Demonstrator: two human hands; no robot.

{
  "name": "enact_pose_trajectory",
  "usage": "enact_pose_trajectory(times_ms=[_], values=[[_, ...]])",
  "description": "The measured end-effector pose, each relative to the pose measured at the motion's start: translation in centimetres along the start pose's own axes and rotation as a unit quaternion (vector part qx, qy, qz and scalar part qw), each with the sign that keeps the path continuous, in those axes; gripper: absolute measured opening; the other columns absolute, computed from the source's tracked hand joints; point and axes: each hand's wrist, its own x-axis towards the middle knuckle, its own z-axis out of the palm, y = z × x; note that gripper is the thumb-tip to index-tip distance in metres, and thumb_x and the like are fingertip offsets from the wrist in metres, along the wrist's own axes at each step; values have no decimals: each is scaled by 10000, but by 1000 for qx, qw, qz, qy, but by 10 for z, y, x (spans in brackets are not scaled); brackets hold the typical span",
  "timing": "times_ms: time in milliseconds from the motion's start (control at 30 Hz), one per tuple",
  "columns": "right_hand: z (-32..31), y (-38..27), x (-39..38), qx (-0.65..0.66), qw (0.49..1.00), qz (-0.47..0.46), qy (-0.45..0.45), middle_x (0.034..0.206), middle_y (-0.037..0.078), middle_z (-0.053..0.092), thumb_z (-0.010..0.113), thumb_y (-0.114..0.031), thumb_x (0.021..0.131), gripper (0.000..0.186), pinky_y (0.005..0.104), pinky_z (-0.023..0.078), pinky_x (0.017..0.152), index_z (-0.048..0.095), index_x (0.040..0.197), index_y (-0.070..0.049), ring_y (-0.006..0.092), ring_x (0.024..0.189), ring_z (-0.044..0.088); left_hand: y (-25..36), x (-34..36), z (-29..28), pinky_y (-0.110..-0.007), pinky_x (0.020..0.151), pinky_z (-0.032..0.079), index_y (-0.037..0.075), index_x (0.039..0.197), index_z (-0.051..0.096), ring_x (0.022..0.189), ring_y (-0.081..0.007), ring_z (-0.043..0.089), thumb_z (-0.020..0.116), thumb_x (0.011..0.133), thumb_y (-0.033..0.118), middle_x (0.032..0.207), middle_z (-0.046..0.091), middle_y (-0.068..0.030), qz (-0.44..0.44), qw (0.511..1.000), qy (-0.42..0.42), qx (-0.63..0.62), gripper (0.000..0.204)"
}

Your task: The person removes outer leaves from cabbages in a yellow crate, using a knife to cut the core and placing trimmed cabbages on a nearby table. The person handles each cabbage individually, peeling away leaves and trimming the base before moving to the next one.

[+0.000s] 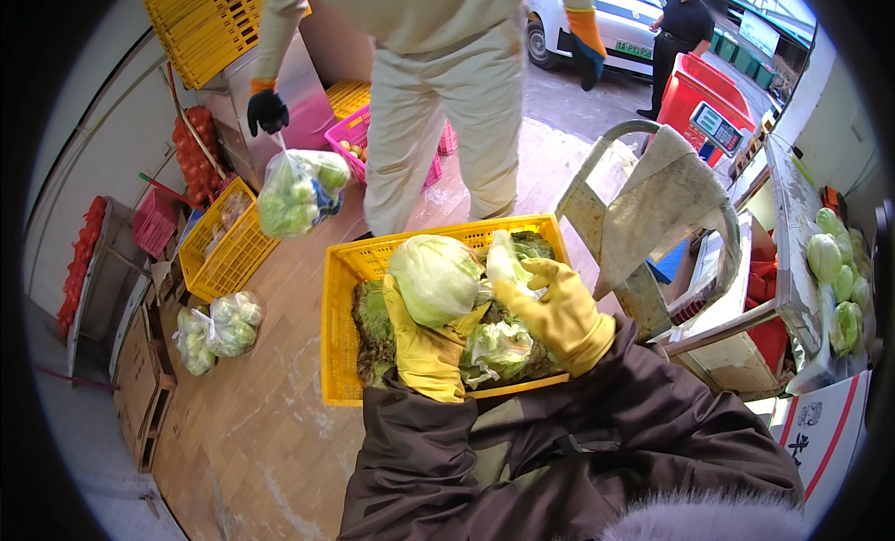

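A round pale green head of lettuce [434, 281] rests in my left hand [424, 345], whose yellow-gloved fingers cup it from below and the side. Over the right part of the yellow crate [337, 354] is my right hand [564, 317], in a matching glove, its fingers bent and spread apart. A whitish leaf piece [502, 254] lies just beyond those fingertips; whether they touch it I cannot tell. Between my hands, a crumpled, leafy pale head [499, 348] sits in the crate. Darker, wilted-looking leaves [376, 353] line the crate's left side.
Across the crate a person [443, 103] holds a bag of green vegetables [296, 194]. Bagged vegetables [233, 325] and another yellow crate [244, 245] stand on the left floor. A cloth-draped metal chair [667, 201] is close at right, beside a table [788, 224]. Farther off is another person [681, 37].
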Motion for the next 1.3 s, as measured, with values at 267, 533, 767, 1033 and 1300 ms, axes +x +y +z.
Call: enact_pose_trajectory(times_ms=[267, 533, 767, 1033, 1300], values=[[42, -32, -10, 112, 990, 65, 51, 933, 207, 630, 746, -250, 864, 373, 458, 527, 716, 633, 1137, -21, 394, 810, 641, -22, 1, 2, -380, 904, 558, 137, 1398, 530, 1124, -246, 618, 613, 885, 671, 1331, 605, -88, 7, 999, 43, -15, 745], [39, -33, -7, 108, 990, 68, 59, 871, 185, 621, 751, -224, 828, 283, 465, 515, 673, 611, 973, -24, 399, 780, 624, -23, 1, -2, -398, 948, 546, 146, 1401, 527, 1167, -244, 603, 625, 884, 660, 1346, 594, -76, -9, 1000, 9, -14, 735], [50, -24, -5, 104, 989, 34, 100, 840, 188, 624, 725, -162, 818, 217, 476, 508, 665, 576, 895, -25, 401, 791, 628, -29, 5, -1, -402, 981, 526, 142, 1402, 527, 1172, -238, 603, 631, 876, 669, 1338, 600, -66, 37, 998, 33, 29, 752], [39, -22, 0, 132, 986, 40, 89, 730, 180, 612, 718, -107, 813, 156, 444, 513, 607, 580, 805, -35, 384, 672, 632, -21, -1, 7, -411, 967, 540, 118, 1416, 505, 1184, -262, 600, 636, 916, 588, 1356, 586, -93, 38, 999, 21, 3, 699], [16, -6, 22, 270, 936, 174, 145, 700, 70, 603, 754, 15, 800, 191, 297, 500, 536, 571, 775, -32, 160, 579, 590, -2, 5, -8, -411, 917, 574, 69, 1397, 509, 1183, -283, 614, 632, 969, 453, 1334, 596, -125, 43, 998, 31, 43, 588]])
